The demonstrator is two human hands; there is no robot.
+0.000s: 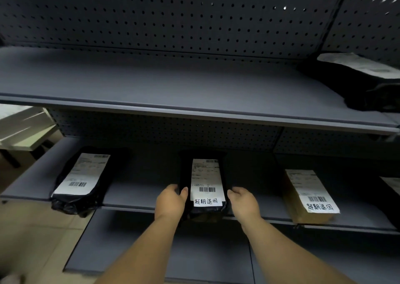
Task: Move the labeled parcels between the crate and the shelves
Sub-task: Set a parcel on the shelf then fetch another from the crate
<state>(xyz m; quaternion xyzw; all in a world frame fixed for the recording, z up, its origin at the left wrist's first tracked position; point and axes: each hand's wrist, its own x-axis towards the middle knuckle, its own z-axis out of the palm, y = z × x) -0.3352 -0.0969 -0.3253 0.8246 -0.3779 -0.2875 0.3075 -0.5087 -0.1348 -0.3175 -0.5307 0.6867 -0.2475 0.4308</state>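
A black parcel with a white barcode label and a handwritten strip lies on the middle shelf, its near end over the front edge. My left hand grips its left side, thumb on top. My right hand holds its right side. A second black parcel with a label lies to the left on the same shelf. To the right sits a brown cardboard parcel with a label and handwritten strip. No crate is in view.
The upper shelf is bare except for a black parcel at its far right. A pegboard back panel closes the rack. A lower shelf juts out beneath my arms. White furniture stands at the left.
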